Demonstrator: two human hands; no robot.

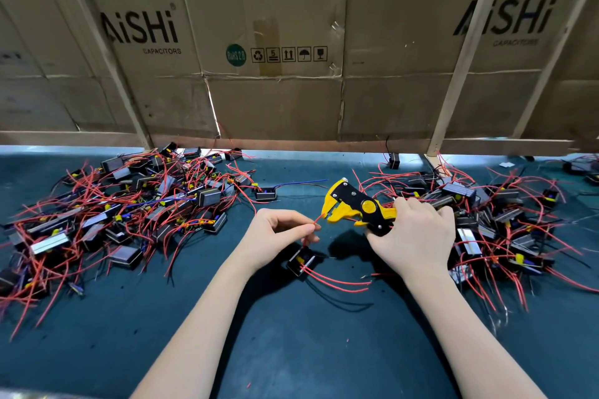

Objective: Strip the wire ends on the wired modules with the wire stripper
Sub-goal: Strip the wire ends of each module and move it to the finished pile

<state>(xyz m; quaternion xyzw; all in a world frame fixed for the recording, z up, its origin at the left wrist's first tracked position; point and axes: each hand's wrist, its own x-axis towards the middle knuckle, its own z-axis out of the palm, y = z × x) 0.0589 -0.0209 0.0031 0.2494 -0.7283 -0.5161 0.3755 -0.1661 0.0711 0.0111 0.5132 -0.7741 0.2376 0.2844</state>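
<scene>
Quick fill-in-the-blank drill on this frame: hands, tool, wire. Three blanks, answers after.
1. The right hand grips a yellow and black ____.
2. The left hand pinches a ____ wire by its end.
3. That wire's tip points at the tool's ____.

Answers: wire stripper; red; jaws.

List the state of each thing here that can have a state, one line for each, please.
Wire stripper: held by right hand, jaws at the wire tip.
Red wire: pinched by left hand.
Module: lying on the mat, wires attached.
</scene>
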